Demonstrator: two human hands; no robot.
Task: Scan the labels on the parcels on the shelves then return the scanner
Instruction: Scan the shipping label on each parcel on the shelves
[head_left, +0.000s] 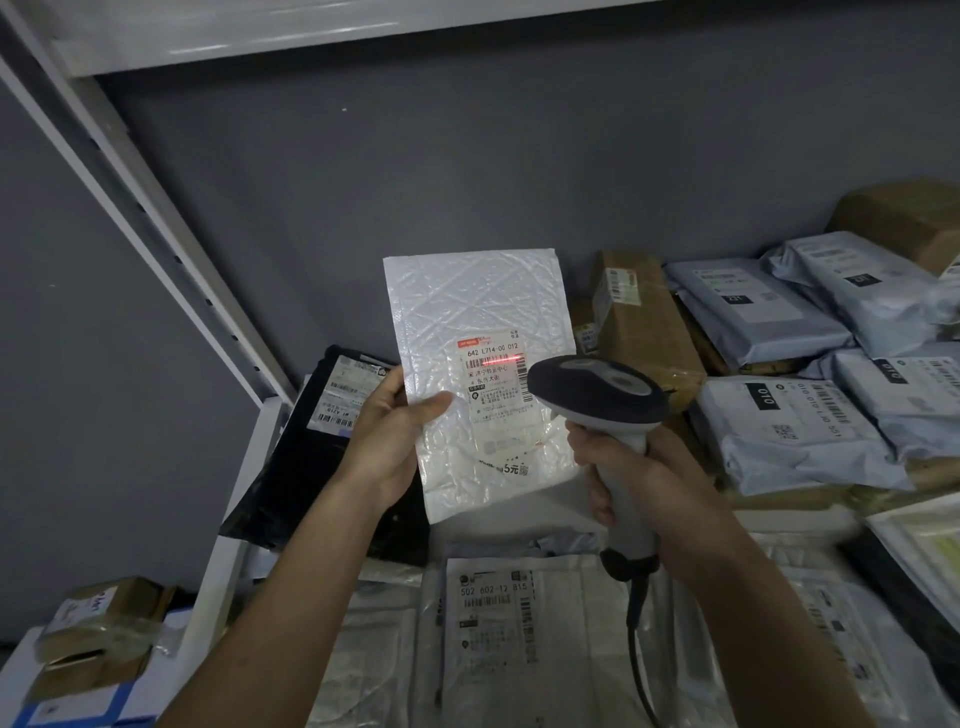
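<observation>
White bubble mailer (478, 332) gripped upright by left hand (387, 431); scanner (597, 400) clasped in right hand (631, 475) just right of mailer, red line cast on label (496, 387).

The scanner (597, 395) covers the label's (493, 387) right edge, and its cable (636, 649) runs out the bottom. The label's small print is unreadable. The right hand (631, 467) hides the handle's middle (trigger unseen). Grey parcels (883, 322) are cut off right.

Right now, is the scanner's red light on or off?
On. The grey handheld scanner in the right hand casts a red line across the label of the white bubble mailer that the left hand holds.
</observation>
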